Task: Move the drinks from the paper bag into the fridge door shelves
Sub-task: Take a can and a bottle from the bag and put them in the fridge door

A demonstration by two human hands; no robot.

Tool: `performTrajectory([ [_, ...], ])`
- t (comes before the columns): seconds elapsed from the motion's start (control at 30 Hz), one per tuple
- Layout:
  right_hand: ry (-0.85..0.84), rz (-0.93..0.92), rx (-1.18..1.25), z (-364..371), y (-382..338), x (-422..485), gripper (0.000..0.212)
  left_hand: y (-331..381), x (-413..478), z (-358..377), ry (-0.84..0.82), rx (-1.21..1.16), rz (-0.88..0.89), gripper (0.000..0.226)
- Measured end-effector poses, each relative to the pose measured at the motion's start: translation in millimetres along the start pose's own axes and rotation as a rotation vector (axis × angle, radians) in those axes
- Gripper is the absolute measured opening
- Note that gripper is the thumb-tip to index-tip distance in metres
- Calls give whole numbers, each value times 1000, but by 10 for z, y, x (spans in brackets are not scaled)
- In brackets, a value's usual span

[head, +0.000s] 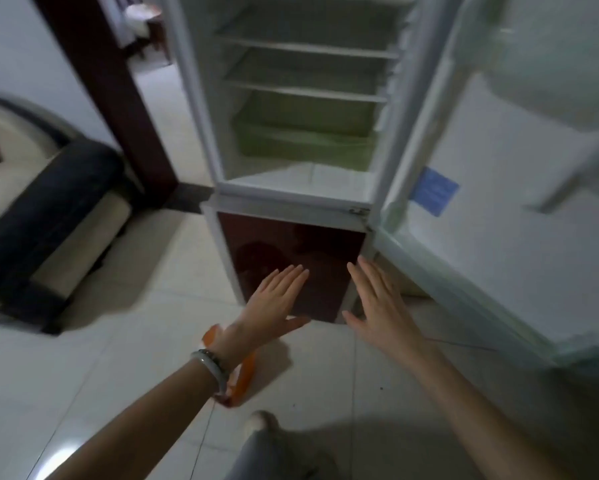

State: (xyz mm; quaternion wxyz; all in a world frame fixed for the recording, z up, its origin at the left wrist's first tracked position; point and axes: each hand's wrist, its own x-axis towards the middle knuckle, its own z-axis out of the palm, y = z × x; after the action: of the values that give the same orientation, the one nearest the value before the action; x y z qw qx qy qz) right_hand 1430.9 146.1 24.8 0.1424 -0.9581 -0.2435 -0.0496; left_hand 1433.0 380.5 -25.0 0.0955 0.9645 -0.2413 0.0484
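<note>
Fridge (301,188) stands with its upper door (499,216) swung wide to the right, interior shelves bare, a green drawer (301,140) at the bottom of the upper compartment. Lower door (291,258), dark red, is closed. Left hand (274,303) is flat, fingers extended and held together, thumb out, holding nothing, in front of the lower door. Right hand (377,303) is likewise flat and empty, fingers straight, near the door's right edge. A bracelet (213,367) sits on the left wrist. An orange strap-like item (244,379) shows beneath that wrist; cannot identify it. Paper bag and drinks are out of view. Door shelves are blurred. A dark sofa (49,216) stands at left on the tiled floor (118,358).
</note>
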Motion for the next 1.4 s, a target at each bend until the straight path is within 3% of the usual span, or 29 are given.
performTrajectory([
  [0.23,-232,-239,83,782,-771,642,82,-827,-1294,-24,-54,-26,-501,88],
  [0.4,-409,-243,155,1249,-1169,1031,79,-1263,-1829,163,-118,-97,-699,91],
  [0.87,-588,-190,213,2855,-1263,1740,71,-2236,-1877,1381,-231,-154,-731,85],
  [1.13,-592,-161,291,4599,-786,1883,69,-2757,-1771,3025,-158,-206,-859,81],
  [1.4,-546,-219,418,6585,-487,1818,69,-3195,-1629,4717,-180,-45,-642,72],
])
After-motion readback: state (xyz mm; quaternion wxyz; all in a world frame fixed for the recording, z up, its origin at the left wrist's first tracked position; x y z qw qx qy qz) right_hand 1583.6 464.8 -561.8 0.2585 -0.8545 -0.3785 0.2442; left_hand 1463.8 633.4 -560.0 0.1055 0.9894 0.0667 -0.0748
